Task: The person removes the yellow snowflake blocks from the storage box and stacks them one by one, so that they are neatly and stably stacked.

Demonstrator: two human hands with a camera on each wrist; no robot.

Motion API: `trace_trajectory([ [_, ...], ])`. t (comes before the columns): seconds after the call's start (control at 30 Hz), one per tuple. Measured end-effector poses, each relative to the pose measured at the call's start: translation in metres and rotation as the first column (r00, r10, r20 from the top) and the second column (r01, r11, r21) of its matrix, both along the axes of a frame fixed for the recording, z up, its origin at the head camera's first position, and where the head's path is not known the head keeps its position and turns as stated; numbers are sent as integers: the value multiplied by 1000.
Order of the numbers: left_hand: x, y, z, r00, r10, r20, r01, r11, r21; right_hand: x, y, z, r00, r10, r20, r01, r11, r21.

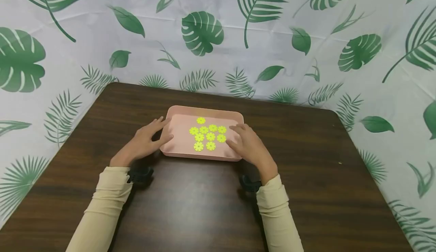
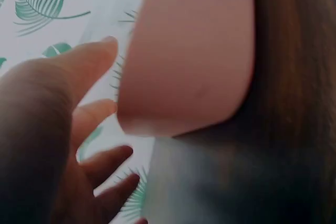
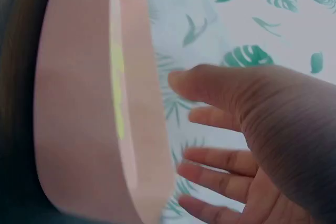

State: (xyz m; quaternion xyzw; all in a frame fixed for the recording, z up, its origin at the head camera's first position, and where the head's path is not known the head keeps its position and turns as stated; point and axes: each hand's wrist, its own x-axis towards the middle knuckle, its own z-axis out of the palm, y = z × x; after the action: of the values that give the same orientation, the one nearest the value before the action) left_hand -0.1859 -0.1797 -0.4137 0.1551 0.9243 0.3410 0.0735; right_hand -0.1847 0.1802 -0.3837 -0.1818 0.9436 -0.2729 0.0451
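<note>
Spread wide, a person's left hand [image 1: 144, 138] and right hand [image 1: 251, 146] frame the ends of a shallow pink tray [image 1: 182, 142].
Raised walls [image 1: 218, 113] edge the tray, set toward the far side of a dark wood-grain table [image 1: 201, 199], its top stretching past both ends. Yellow notched discs [image 1: 210, 136] cluster around the tray's middle, with pink floor visible to either side. Thumbs [image 3: 186, 83] stand well apart from fingers [image 3: 215, 179]; whether either hand touches the rim cannot be told.
</note>
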Motion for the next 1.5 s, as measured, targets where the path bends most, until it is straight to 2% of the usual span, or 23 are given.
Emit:
trace_trajectory([
  [0.2,-6,-4,-15,1000,-16,26,14,997,82,-3,-19,-18,999,15,45,-12,999,-49],
  [0.4,-10,-4,-25,999,-13,43,8,994,108,-6,-34,-31,994,-37,99,40,999,-29],
  [0.63,-14,-6,-35,997,26,74,-39,981,191,-6,-42,-37,994,-72,84,73,997,-10],
  [0.83,-17,-10,-38,999,30,36,-38,972,232,-10,-46,-38,994,-92,63,93,996,-15],
  [1.1,-16,-15,-39,997,73,16,-74,969,235,-17,-53,-37,996,-50,77,53,998,-30],
  [1.5,-13,-17,-52,996,85,33,-90,973,213,-19,-54,-42,993,48,110,-41,997,-64],
])
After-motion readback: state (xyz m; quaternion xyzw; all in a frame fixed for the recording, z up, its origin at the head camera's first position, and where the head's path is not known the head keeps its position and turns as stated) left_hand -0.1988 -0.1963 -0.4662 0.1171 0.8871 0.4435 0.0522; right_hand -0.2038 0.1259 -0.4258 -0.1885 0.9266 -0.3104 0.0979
